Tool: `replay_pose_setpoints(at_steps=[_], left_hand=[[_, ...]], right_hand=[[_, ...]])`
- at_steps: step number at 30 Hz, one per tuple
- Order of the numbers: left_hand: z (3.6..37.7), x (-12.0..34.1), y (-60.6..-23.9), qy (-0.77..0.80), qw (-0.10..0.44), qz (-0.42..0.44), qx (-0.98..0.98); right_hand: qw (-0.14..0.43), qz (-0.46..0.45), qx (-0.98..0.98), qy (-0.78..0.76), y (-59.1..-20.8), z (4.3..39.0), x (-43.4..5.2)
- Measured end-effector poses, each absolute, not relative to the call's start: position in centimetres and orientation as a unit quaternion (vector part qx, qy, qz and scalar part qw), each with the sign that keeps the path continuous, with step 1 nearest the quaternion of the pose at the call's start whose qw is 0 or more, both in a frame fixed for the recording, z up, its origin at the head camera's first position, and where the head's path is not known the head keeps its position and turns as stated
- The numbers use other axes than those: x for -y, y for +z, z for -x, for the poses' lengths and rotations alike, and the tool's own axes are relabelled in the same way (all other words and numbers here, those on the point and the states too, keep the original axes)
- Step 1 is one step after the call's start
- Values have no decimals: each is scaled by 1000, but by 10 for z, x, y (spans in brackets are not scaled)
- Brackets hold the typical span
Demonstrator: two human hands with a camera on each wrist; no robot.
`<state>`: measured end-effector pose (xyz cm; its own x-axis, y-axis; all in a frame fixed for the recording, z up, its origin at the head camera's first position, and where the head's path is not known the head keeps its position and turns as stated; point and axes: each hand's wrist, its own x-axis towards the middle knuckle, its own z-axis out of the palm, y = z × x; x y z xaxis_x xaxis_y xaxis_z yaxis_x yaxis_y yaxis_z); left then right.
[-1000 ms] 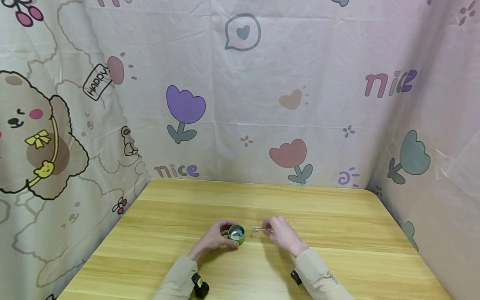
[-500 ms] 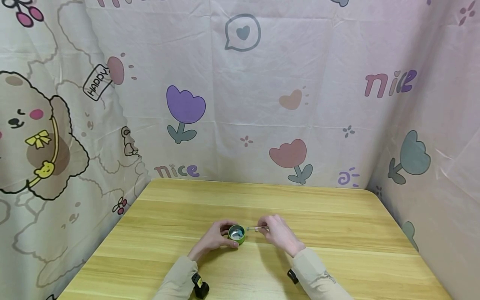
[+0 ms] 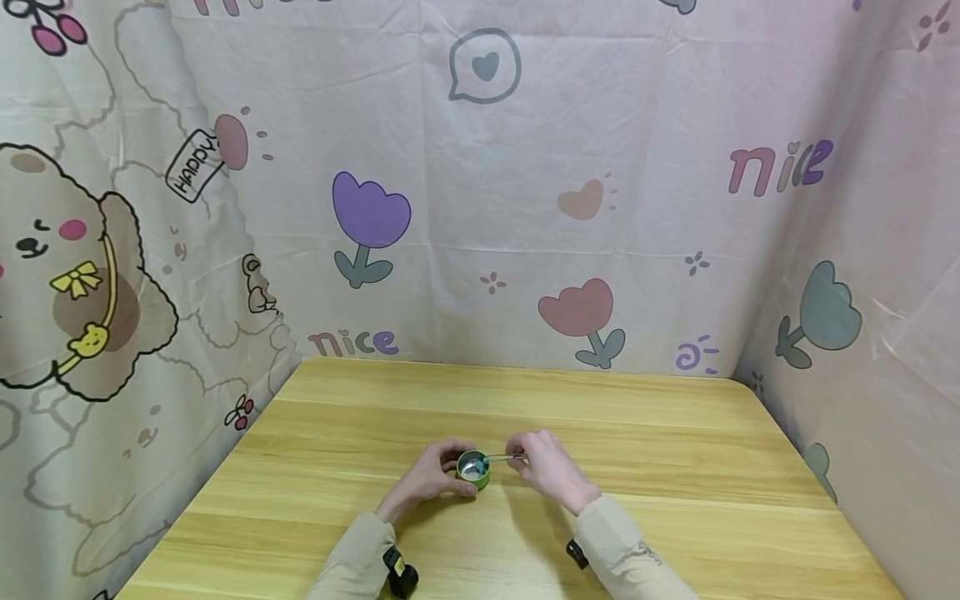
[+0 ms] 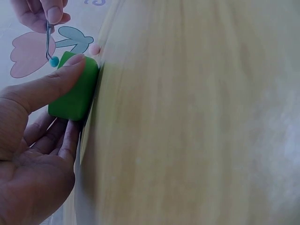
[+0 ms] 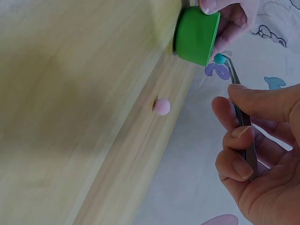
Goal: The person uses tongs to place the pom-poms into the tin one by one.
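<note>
My left hand (image 3: 429, 475) grips a small green round tin (image 3: 474, 486) on the table, thumb at the near side and fingers behind. The tin's mouth faces up, and a teal spot shows inside its shiny interior. My right hand (image 3: 551, 468) holds bent-tip metal tweezers (image 5: 243, 119) between thumb and fingers. At their tips is a small teal ball (image 5: 219, 58), right at the tin's rim in the right wrist view. The left wrist view also has this teal ball (image 4: 54, 61) close to the tin's top edge.
A pink ball (image 5: 162, 107) lies on the wooden table (image 3: 360, 408), near the tin. Patterned cloth (image 3: 480, 208) hangs behind the table and along both sides. Each sleeve bears a black wrist camera, such as the left one (image 3: 402, 575).
My right hand has moved left, bringing the tweezers from beside the tin to its rim. The left hand and the tin have stayed in place.
</note>
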<state>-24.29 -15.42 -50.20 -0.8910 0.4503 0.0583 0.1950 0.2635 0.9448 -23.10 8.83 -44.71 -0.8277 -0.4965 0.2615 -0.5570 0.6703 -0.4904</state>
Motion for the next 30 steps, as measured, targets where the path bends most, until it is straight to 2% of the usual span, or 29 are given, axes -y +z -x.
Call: replay_pose_setpoints(at_steps=[30], left_hand=[[243, 154, -500, 578, 109, -213, -780]], right_hand=[[44, -289, 914, 283, -450, 232, -87]])
